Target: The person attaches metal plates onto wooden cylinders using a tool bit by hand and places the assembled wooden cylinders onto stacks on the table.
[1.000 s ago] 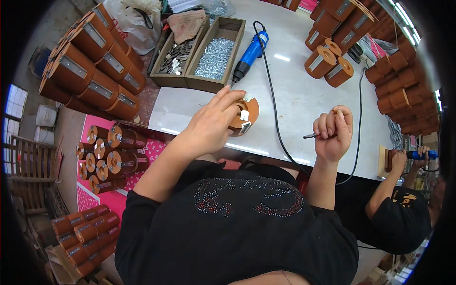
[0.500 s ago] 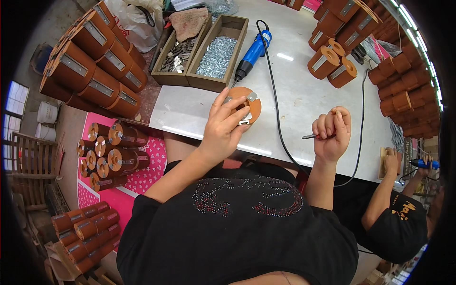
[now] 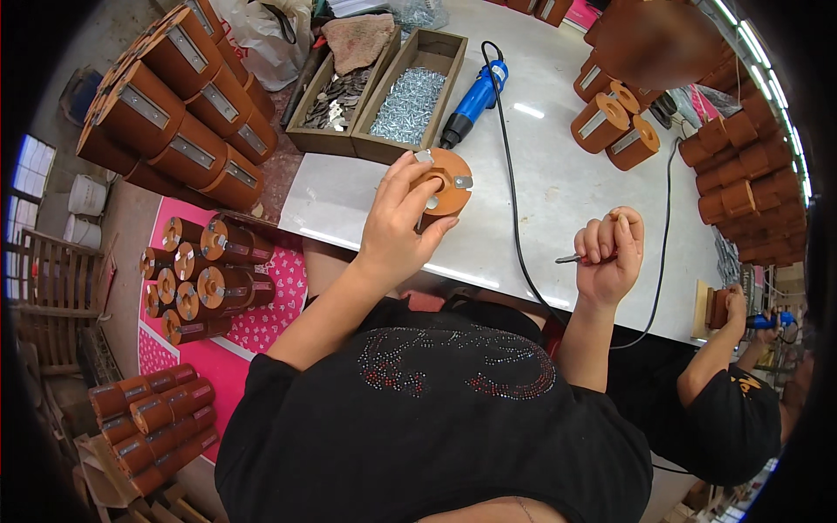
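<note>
Brown cylinder point(image 3: 452, 204) sat in my left hand point(image 3: 398, 218) near the table's front edge

Metal tabs point(image 3: 464, 182) showed on its end face, and my left fingers curved over that face and the hole, thumb by the near rim. Whether the base stood flat could not be told. My right hand point(image 3: 610, 253) was curled into a fist around a slim metal rod point(image 3: 568, 259), its tip pointing left.

Any tab lying unfastened, I judged, could slide if the cylinder tipped or my fingers brushed it. The rod's tip could prick my left hand if the two met carelessly. A snagged cord point(image 3: 508, 166), running between my hands, could drag the blue driver point(image 3: 476, 100) off its spot; the driver's nose, close to the screw tray point(image 3: 451, 59), could be knocked by a raised elbow or wrist.

Pale and glossy, the table point(image 3: 558, 174) caught the ceiling lights point(image 3: 757, 44). A neighbouring tray held metal pieces point(image 3: 338, 98) and a rag point(image 3: 357, 42). Stacked cylinders point(image 3: 196, 144) rose at left; others stood below on a pink sheet point(image 3: 283, 292). At far right, a co-worker point(image 3: 737, 410) in black sat beside a second blue tool point(image 3: 767, 321).
</note>
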{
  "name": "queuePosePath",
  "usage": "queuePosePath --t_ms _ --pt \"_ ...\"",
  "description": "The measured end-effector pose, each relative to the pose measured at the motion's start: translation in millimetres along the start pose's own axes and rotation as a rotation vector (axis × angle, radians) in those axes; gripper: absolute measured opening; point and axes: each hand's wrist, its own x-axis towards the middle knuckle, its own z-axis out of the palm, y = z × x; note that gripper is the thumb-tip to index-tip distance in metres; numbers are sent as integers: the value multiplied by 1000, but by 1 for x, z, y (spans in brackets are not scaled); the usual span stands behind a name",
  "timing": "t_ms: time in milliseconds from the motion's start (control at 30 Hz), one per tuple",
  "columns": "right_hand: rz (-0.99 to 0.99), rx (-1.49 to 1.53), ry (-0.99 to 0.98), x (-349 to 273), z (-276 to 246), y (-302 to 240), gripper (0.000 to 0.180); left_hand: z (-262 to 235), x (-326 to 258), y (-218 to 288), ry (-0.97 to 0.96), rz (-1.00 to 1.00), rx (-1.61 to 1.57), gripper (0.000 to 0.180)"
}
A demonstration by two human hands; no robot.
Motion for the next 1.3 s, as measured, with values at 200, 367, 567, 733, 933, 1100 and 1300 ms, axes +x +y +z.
queuePosePath --t_ms 200,367,567,733,933,1100,1300 --pt "10 -15 23 -5 -4 -1 13 3 -6 1 141 -48 -151 50" --pt "45 -10 18 -3 2 1 13 3 3 14 17 -29 104 49" --pt "33 -14 -4 2 7 4 12 17 13 8 50 -35 116 41" --pt "-26 -23 128 -11 -9 2 9 7 22 15 -124 166 192 43" --pt "159 5 147 -12 -8 1 8 -10 5 5 -255 225 153 33" --pt "105 7 93 -40 -18 -13 10 -14 -6 4 -252 302 -74 12" --pt "82 8 141 -47 -31 -22 10 -10 -6 21 -162 171 -11 18"
